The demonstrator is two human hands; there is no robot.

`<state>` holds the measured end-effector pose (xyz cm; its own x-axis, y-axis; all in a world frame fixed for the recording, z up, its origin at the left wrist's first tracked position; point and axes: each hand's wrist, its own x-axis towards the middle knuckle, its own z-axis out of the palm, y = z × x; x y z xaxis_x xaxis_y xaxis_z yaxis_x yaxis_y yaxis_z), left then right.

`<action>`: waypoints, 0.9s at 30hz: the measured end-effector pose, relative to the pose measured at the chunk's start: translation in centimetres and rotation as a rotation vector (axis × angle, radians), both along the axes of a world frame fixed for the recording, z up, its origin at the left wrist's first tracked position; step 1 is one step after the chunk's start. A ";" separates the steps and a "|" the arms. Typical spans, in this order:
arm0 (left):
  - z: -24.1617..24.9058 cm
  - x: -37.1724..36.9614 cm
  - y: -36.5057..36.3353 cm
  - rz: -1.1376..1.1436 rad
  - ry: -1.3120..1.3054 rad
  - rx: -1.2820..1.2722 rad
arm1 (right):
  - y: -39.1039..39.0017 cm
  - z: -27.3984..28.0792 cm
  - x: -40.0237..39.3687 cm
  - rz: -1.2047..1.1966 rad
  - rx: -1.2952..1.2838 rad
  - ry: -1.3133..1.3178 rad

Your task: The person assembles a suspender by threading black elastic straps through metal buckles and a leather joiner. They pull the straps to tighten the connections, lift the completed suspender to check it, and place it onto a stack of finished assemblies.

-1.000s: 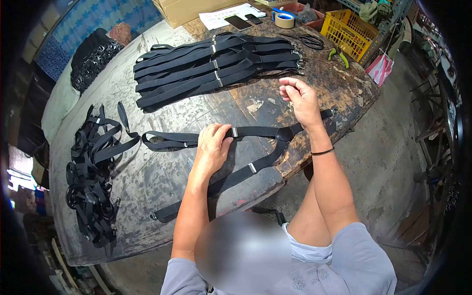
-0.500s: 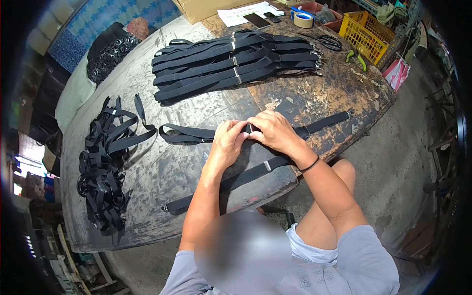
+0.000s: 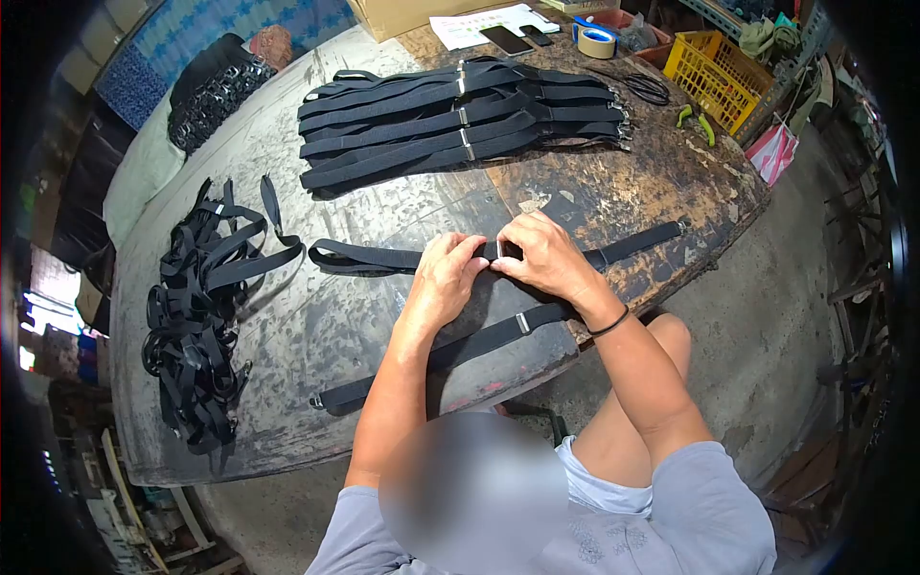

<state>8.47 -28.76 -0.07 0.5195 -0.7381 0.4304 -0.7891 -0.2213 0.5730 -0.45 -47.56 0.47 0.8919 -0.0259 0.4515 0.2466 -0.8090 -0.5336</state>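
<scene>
A pair of black suspenders [image 3: 369, 259] lies across the table, with a loop at its left end and a metal clip at its right end. My left hand [image 3: 447, 278] pinches the strap near its middle, fingers closed. Close beside it, my right hand [image 3: 542, 257] is closed on the same strap, thumb and forefinger around a small metal slider [image 3: 499, 250]. The strap's middle is partly hidden under my fingers. Nearer my body lies another black strap [image 3: 474, 345] with a metal slider, passing beneath my forearms.
Behind my hands is a stack of black suspenders [image 3: 412, 125]. A tangled strap pile [image 3: 196, 331] lies left. Farther back are a phone [image 3: 506, 39], tape roll [image 3: 596, 41], green-handled tool [image 3: 706, 130] and yellow crate [image 3: 714, 77]. The table edge [image 3: 661, 292] runs near my right arm.
My right hand has shifted slightly right, leaving a wider gap between its thumb and forefinger around the slider. My left hand stays on the strap. The whole view has tilted a little.
</scene>
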 end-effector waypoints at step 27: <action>3.9 0.3 -2.4 -0.064 0.421 0.231 | -2.0 1.5 -1.0 0.114 0.497 0.326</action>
<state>8.81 -31.20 3.79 0.5636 -0.8259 0.0134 -0.5154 -0.3390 0.7870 -1.42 -49.57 1.95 0.9918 -0.0595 0.1127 0.0774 -0.4210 -0.9037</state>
